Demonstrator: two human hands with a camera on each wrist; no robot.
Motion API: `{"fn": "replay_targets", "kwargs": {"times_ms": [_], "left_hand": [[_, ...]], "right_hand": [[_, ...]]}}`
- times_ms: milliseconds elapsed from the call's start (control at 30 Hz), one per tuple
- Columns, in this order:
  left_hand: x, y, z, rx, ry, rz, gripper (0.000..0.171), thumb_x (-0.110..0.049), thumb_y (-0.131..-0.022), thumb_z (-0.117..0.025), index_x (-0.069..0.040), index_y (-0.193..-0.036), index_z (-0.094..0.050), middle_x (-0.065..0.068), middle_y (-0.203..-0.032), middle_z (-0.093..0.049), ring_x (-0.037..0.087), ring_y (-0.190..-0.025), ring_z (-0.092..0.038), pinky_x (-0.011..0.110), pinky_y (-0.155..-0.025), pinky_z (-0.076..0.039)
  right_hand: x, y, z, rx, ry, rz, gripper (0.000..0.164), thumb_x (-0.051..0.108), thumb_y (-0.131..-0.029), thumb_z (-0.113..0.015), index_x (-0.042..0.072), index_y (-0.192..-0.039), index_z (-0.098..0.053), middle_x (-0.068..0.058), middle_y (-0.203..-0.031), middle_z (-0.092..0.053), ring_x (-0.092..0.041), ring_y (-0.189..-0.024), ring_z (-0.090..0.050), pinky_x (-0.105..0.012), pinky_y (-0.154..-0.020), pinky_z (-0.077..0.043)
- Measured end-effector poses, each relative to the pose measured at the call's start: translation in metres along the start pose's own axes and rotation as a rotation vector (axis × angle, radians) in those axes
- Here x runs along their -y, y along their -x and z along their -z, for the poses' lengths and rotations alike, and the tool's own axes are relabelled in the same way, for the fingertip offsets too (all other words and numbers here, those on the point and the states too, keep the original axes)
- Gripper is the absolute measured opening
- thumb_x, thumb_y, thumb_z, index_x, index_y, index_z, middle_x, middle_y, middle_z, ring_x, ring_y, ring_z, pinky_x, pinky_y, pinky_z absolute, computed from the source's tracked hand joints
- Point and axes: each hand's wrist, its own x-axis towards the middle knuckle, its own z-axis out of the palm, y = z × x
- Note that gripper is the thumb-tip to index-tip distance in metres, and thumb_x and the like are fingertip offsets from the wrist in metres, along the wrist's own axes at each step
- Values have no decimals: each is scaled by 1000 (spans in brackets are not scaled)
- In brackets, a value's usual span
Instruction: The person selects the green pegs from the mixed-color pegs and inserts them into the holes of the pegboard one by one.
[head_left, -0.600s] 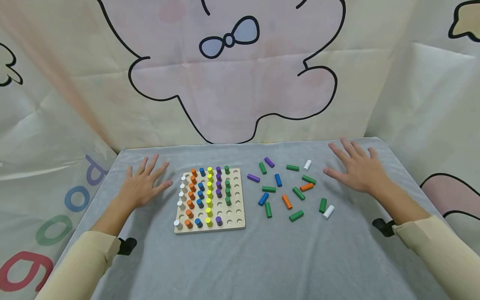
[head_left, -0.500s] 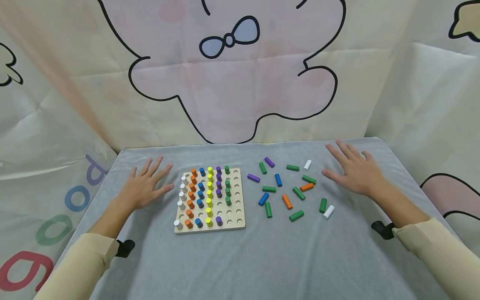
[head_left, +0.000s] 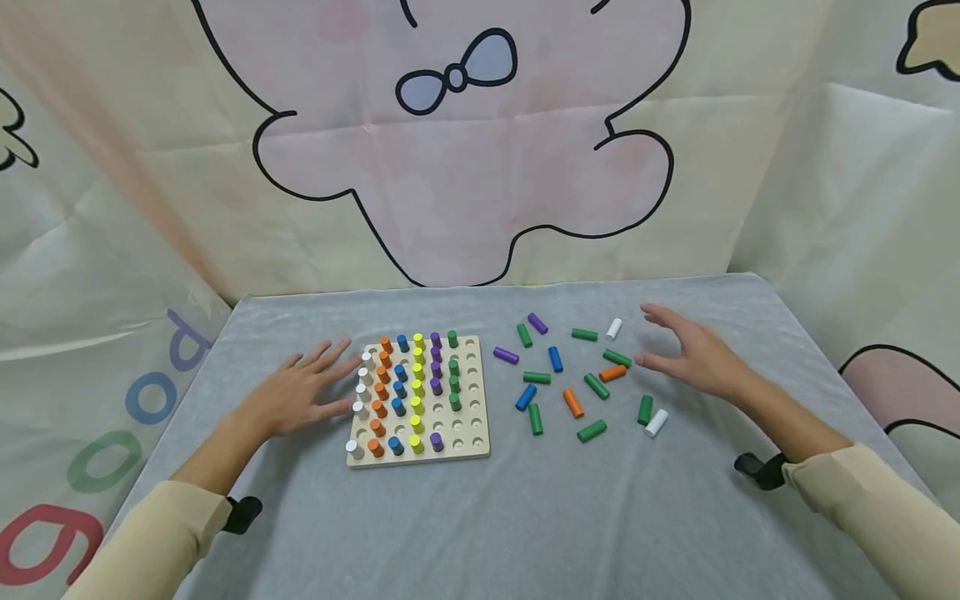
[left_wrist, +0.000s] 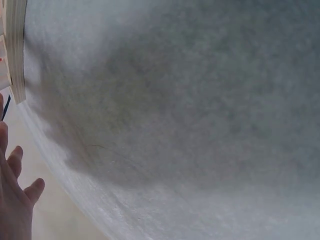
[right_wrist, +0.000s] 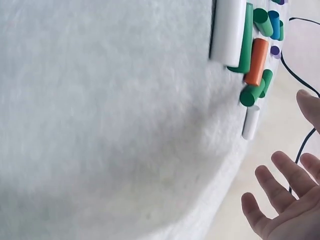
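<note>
A pale wooden pegboard (head_left: 467, 413) lies left of centre, with upright pegs in columns of white, orange, blue, yellow (head_left: 417, 389), purple and green. My left hand (head_left: 296, 396) is at its left edge, fingers spread, the tips beside the white pegs (head_left: 354, 450); contact cannot be made out. In the left wrist view the board's side (left_wrist: 17, 50) shows above that hand (left_wrist: 15, 195). To the right, my right hand (head_left: 701, 362) hovers by the loose pegs, holding nothing, its thumb nearest an orange peg (head_left: 612, 373) and a green peg (head_left: 617, 358).
Loose pegs lie scattered between the board and my right hand, among them a blue one (head_left: 526, 397), a purple one (head_left: 506, 356) and a white one (head_left: 656, 423). A grey cloth (head_left: 525, 525) covers the table; a printed curtain (head_left: 480, 183) hangs behind it.
My left hand has moved right and down to the pegboard's edge. The right hand has shifted left toward the loose pegs, its fingers drawing closer together. No peg has moved.
</note>
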Motion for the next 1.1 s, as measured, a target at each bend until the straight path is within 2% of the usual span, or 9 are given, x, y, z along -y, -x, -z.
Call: {"fn": "replay_targets", "kwargs": {"times_ms": [200,433,700,933,1100], "left_hand": [[-1,2,-3,-3,-1,-22,81,-64,-94,-53,-18,-157,-33,13,-164,-20,45,-147,-21,68,-109,-25],[-2,4,-6,-10,-11,-50,78,-64,-92,-54,-13,-151,-45,15,-162,-25,44,-145,-26,66,-107,-29],[-4,3,-6,5,13,-64,81,-66,-91,-55,-11,-149,-47,14,-162,-27,43,-145,-28,66,-107,-30],[-5,2,-8,3,47,-60,82,-66,-90,-56,-10,-150,-46,13,-162,-28,43,-145,-29,65,-107,-31],[-4,3,-13,11,105,-33,84,-66,-89,-56,-12,-152,-43,8,-163,-27,41,-146,-28,65,-107,-31]], "right_hand": [[-2,0,-5,-8,-135,-29,71,27,-89,-77,3,-146,-41,-25,-133,-60,-44,-123,-55,-63,-98,-41],[-5,-3,-17,23,-171,-82,62,21,-89,-77,-2,-139,-48,-22,-120,-68,-41,-111,-64,-57,-91,-49],[-7,-4,-26,42,-137,-105,53,9,-89,-75,-3,-135,-52,-20,-114,-71,-39,-109,-64,-57,-92,-49],[-3,-9,-32,35,-89,-154,50,8,-88,-75,-3,-132,-54,-18,-110,-72,-38,-103,-64,-55,-91,-49],[-1,-11,-34,36,-63,-169,48,8,-87,-75,-2,-130,-56,-18,-109,-72,-37,-102,-65,-55,-91,-49]]}}
